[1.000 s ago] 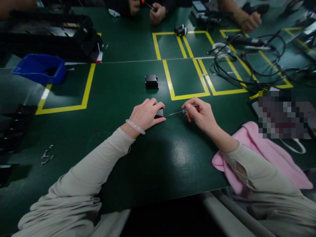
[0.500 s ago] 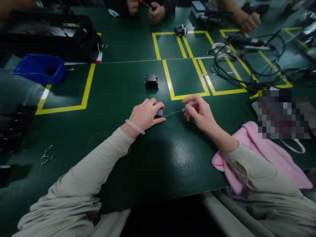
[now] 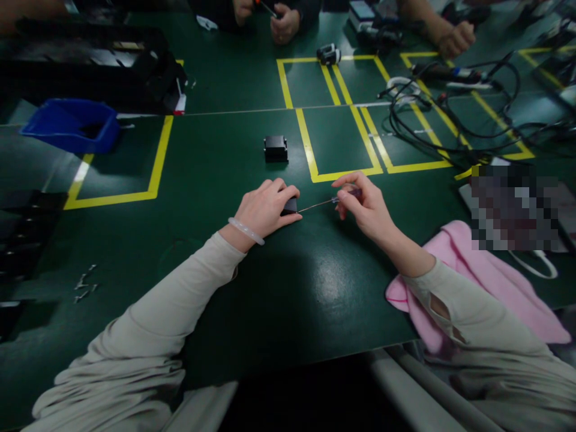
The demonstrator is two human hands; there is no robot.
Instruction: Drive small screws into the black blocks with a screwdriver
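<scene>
My left hand [image 3: 267, 208] is closed round a small black block [image 3: 290, 206] on the green table, and its fingers cover most of the block. In my right hand [image 3: 363, 201] is a screwdriver [image 3: 321, 204], gripped by its dark handle. Its thin shaft points left, and the tip meets the right end of the block by my left thumb. Beyond my hands a second black block [image 3: 276, 149] with small shiny bits at its sides stands on the table.
A blue bin [image 3: 74, 129] sits at the left, before a long black housing [image 3: 90, 66]. Several loose screws [image 3: 84, 285] lie at left. To the right are a pink cloth [image 3: 477, 276] and tangled black cables [image 3: 450, 114]. Across the table a co-worker's hands [image 3: 285, 24] hold a tool.
</scene>
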